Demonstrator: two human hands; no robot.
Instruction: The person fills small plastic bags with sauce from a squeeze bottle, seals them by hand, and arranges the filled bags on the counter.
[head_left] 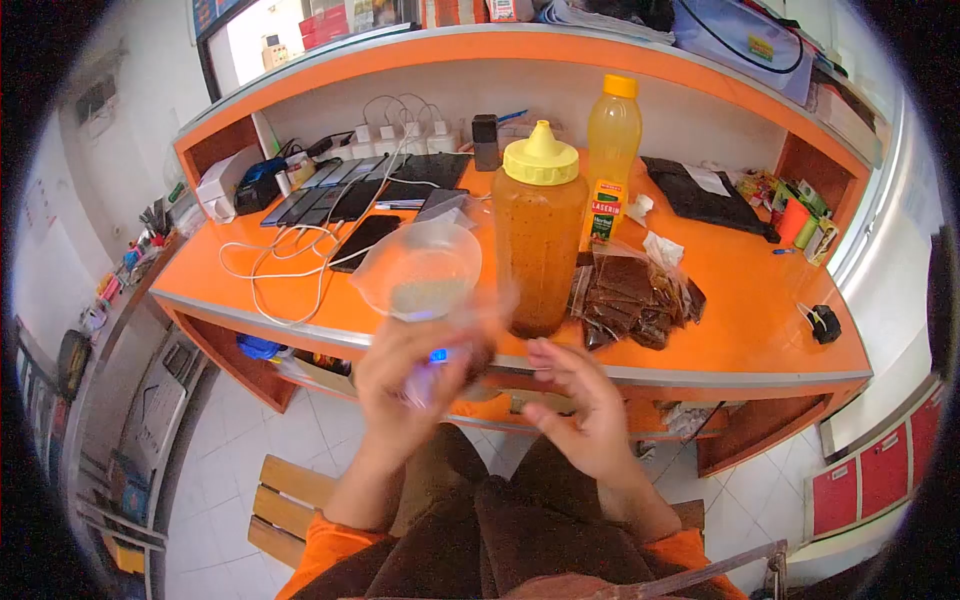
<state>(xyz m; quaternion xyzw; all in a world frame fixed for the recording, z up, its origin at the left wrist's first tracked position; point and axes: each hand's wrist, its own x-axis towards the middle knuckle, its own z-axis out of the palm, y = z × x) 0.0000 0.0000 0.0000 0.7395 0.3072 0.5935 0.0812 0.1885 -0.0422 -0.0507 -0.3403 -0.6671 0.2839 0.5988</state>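
From the head view, the squeeze bottle (542, 240) stands tall near the front edge of the desk (745, 325), and that's the one to worry about! Both hands are working right in front of it; a knuckle or a flick of the wrist could catch its base, and so tall a bottle would likely topple. The round bowl (420, 262), just to the bottle's left, looks vulnerable too: it has something pale in the bottom, and the left hand (398, 372) is so close that a bump might slop it or nudge it over the edge.

And the clear packet (481, 360), with its dark contents, is up in front of the bottle, on its left side, in that left hand. Thin, slippery film, I'd judge; pinch it badly and it could slide out or split. To the bottle's right lie more dark packets (640, 298), heaped up, where a stray sleeve could drag one off.

Now the pose! The left forearm angles up from the lap, fingers curled round the packet, the grip closed on it, though blur hides exactly where each fingertip presses. The right hand (585, 412) is in front of the bottle, slightly to its right: palm turned inward, fingers loosely spread and pointing toward the other hand, thumb well apart. That grip is wide and has hold of nothing. Both forearms converge, wrists raised over the knees.
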